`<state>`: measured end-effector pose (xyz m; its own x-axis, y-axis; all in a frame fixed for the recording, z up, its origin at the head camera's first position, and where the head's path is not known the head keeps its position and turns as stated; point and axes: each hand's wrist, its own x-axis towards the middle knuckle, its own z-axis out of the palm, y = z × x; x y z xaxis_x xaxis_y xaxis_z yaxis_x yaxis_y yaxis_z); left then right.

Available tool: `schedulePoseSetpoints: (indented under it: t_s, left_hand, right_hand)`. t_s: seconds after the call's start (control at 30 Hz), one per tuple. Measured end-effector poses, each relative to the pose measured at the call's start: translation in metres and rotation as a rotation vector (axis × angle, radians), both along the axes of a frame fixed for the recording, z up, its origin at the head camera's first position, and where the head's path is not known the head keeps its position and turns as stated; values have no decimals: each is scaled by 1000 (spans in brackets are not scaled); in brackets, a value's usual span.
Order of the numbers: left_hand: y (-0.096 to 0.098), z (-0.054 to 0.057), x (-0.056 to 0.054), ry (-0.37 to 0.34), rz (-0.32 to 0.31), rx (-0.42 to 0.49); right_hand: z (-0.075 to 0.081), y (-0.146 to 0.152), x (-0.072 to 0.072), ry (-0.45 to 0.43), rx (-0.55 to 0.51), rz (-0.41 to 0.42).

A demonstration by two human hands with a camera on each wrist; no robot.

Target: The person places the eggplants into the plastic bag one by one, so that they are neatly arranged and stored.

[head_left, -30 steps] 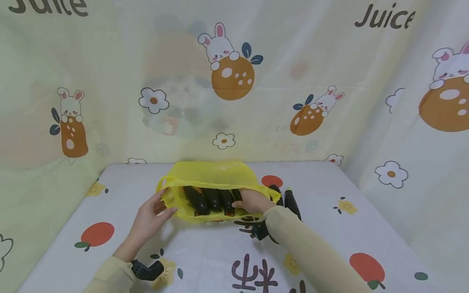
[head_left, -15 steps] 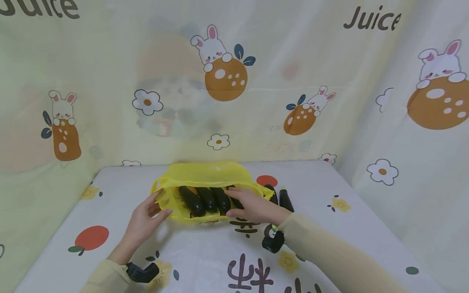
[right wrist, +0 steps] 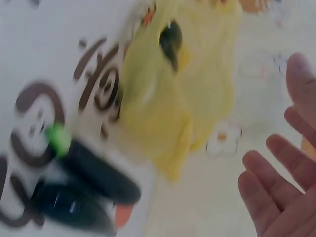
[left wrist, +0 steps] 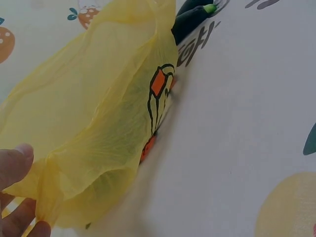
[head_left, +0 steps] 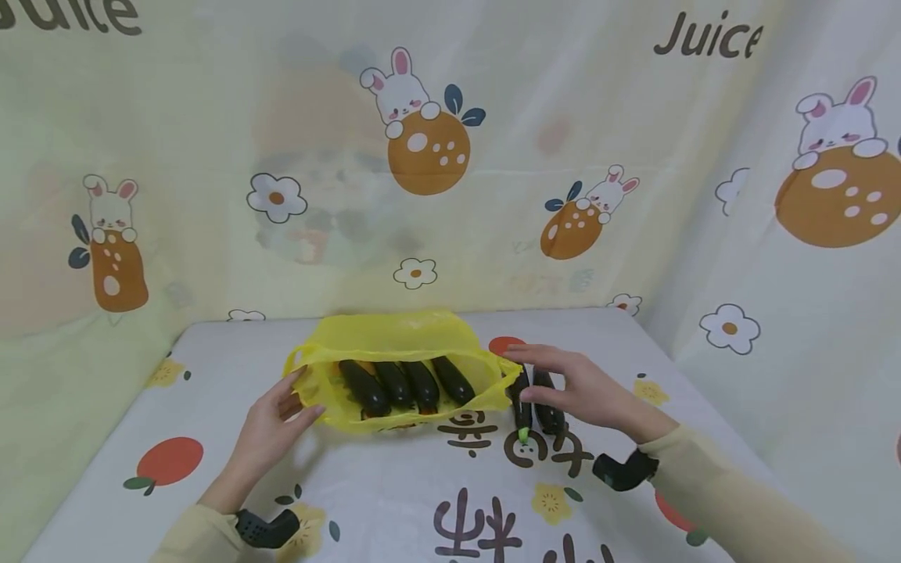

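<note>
Okay, yellow bag (head_left: pixel 390 332) lies on the bench (head_left: pixel 380 493), mouth gaping toward me. Four dark eggplants (head_left: pixel 422 387) inside, side by side; their near ends dip behind the front rim. Orange patch among them, too covered to identify. Left hand (head_left: pixel 271 422) holds the bag's left end, fingers hooked behind the plastic and partly hidden; left wrist view cuts it to thumb and some fingers. Right hand (head_left: pixel 580 387) is spread wide, gripping nothing, by the bag's right corner. Beyond its fingers, two loose eggplants (head_left: pixel 522 414) sit on the bench, partly covered by the hand. Right wrist view is blurred, hand cropped at the edge. Black wrist devices (head_left: pixel 267 529) show at both cuffs. Backdrop curtain (head_left: pixel 338 258): left lettering cropped.
</note>
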<state>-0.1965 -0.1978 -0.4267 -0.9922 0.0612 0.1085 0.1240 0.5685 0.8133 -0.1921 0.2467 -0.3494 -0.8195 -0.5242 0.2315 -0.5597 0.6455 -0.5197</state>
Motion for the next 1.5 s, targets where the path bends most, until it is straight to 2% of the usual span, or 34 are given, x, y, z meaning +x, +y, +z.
schedulePoseSetpoints:
  t_s: [0.17,0.33,0.6,0.77,1.03,1.17,1.27,1.5]
  left_hand:
    - [-1,0,1,4,7,-6]
    - [-2,-1,1,-10,12,-7]
    - [-1,-1,0,-27,15,-5]
    - [-2,-2,-1,-23,8,6]
    - [-1,-3,-1,-6,7,-4]
    - [0,-3,-2,-7,10,-12]
    - [1,-2,-2,-16,15,-16]
    - [0,-3,-1,-37,22,-23]
  right_hand:
    - [-9,38,-4,26,-26,-83]
    - [-28,58,-15,-65,-31,-166]
    - [-79,60,-23,-148,-19,-248]
    - [-99,54,-23,-192,18,-300]
    - [-106,43,-25,-186,81,-312]
    - [-108,40,-24,-217,110,-321]
    - [-111,39,-23,-243,109,-343]
    - [-115,42,-24,-221,85,-360]
